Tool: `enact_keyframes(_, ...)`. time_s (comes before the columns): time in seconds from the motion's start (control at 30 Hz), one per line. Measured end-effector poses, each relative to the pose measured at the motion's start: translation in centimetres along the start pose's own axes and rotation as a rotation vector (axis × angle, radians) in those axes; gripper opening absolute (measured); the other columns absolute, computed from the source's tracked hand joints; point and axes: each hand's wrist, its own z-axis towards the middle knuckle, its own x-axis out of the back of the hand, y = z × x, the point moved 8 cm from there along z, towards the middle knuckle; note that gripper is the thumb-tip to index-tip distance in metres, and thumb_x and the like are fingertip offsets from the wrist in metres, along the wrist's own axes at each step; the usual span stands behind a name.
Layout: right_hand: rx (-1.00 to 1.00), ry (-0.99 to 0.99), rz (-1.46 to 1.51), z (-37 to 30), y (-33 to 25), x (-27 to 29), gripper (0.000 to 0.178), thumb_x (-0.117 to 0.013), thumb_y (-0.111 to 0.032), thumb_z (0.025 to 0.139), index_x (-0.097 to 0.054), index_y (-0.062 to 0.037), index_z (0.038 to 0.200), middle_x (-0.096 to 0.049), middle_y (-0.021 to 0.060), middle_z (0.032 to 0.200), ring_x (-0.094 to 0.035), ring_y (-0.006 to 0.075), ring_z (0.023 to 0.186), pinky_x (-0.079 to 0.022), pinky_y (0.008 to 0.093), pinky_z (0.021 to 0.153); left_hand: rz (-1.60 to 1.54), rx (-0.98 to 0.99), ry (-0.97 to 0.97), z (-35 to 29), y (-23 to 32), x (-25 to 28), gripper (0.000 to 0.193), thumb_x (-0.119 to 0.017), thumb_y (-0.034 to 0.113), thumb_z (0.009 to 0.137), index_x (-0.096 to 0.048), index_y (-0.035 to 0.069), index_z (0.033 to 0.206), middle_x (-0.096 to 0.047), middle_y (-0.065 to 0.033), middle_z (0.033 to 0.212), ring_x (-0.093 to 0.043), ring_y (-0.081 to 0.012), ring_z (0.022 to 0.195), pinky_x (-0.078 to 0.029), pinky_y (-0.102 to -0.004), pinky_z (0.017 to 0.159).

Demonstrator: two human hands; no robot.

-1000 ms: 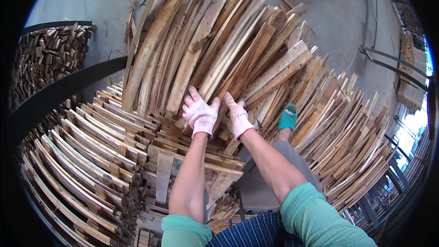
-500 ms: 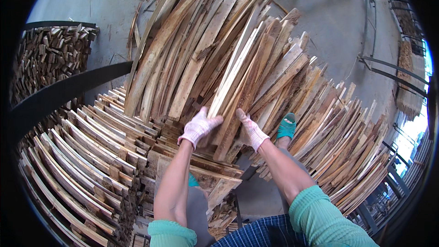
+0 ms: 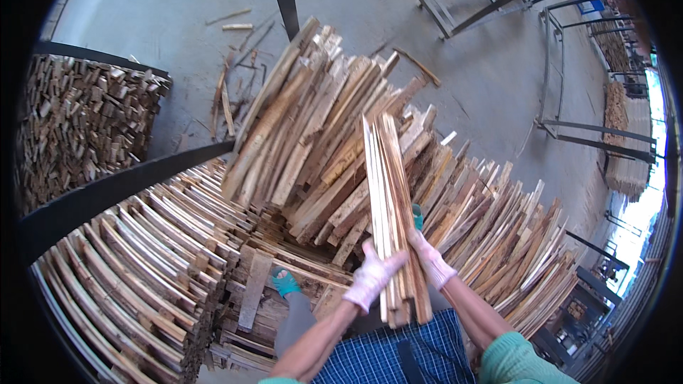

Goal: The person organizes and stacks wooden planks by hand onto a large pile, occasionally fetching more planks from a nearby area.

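Grip: left hand (image 3: 373, 275) and right hand (image 3: 431, 259) closed round one wooden slat bundle (image 3: 390, 206), 5 o'clock. Layered slat stack (image 3: 153, 291) built up at 8; large loose slat heap (image 3: 295, 160) left at 11.

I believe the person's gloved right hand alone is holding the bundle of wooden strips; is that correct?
Not quite: the head view shows the gloved left hand holding the bundle of wooden strips too, on the side opposite the gloved right hand.

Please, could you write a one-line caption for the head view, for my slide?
Gloved left hand and right hand hold a bundle of wooden strips before a large woodpile.
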Motion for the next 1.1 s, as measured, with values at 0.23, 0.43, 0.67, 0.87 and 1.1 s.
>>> enact_keyframes(0.23,-0.362,-0.046,-0.177,-13.2,-0.5,-1.8,0.104,-0.059,-0.066,0.093,-0.019,0.0046,0.158,-0.039,0.0222,0.155,-0.041,0.0278,0.142,-0.035,0.0359,0.116,-0.181,0.145,0.115,-11.0,-4.5,-2.7,0.098,-0.081,0.039,0.087,-0.017,-0.001,0.149,-0.056,-0.0188,0.135,-0.057,-0.0267,0.123,-0.049,-0.0373,0.102)
enact_keyframes(0.43,-0.32,0.005,-0.382,3.3,3.3,-0.4,0.085,-0.069,-0.057,0.089,-0.041,-0.0025,0.148,-0.062,0.0189,0.128,-0.066,0.0297,0.109,-0.056,0.0429,0.09,-0.383,0.217,0.04,2.5,-7.5,0.9,0.065,-0.084,0.036,0.083,-0.059,-0.004,0.129,-0.072,-0.0184,0.114,-0.074,-0.0275,0.094,-0.063,-0.0425,0.08)
enact_keyframes(0.67,-0.247,-0.031,-0.202,-3.4,4.4,-0.4,0.062,-0.061,-0.052,0.098,-0.056,-0.0033,0.137,-0.068,0.0146,0.119,-0.07,0.0273,0.094,-0.058,0.0409,0.083,-0.109,0.104,0.152,-5.9,-3.2,-1.5,0.061,-0.085,0.019,0.078,-0.044,-0.006,0.116,-0.068,-0.0184,0.102,-0.071,-0.0278,0.082,-0.062,-0.0402,0.072)
enact_keyframes(0.87,0.087,0.059,-0.082,-13.5,-5.7,-1.7,0.096,-0.067,-0.051,0.095,-0.018,-0.0022,0.16,-0.047,0.0187,0.15,-0.05,0.029,0.134,-0.043,0.0387,0.109,0.497,0.028,0.192,-13.9,2.4,-5.9,0.119,-0.082,0.059,0.072,-0.023,-0.015,0.145,-0.063,-0.0263,0.124,-0.065,-0.0336,0.114,-0.05,-0.0378,0.098)
enact_keyframes(1.1,0.717,-0.11,-0.088,-30.6,-26.3,-7.7,0.096,-0.076,-0.047,0.09,-0.022,-0.0105,0.16,-0.052,0.0122,0.141,-0.051,0.024,0.127,-0.044,0.0391,0.107,0.173,-0.56,0.016,-30.8,16.0,-15.8,0.112,-0.086,0.025,0.082,-0.005,-0.001,0.155,-0.06,-0.0202,0.128,-0.061,-0.0245,0.112,-0.054,-0.0362,0.095)
